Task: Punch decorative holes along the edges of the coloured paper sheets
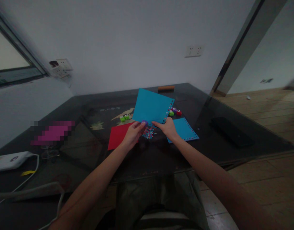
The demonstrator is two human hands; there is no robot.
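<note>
My left hand (133, 132) grips a small purple punch (144, 122) clamped on the lower edge of a blue paper sheet (150, 106). My right hand (167, 127) holds the same sheet by its lower right corner, tilted up off the dark glass table (94, 150). A row of punched holes runs along the sheet's right edge. Under the sheet lies a heap of small coloured paper bits (149, 133). A red sheet (118, 135) lies flat below my left hand. A second blue sheet (186, 129) with punched edges lies to the right of my right hand.
Green punches (124, 118) sit left of the raised sheet; green, purple and red punches (175, 111) sit to its right. A dark flat case (230, 131) lies far right. A white device with a cable (10, 160) is at the left edge, a brown bar (166, 88) at the back.
</note>
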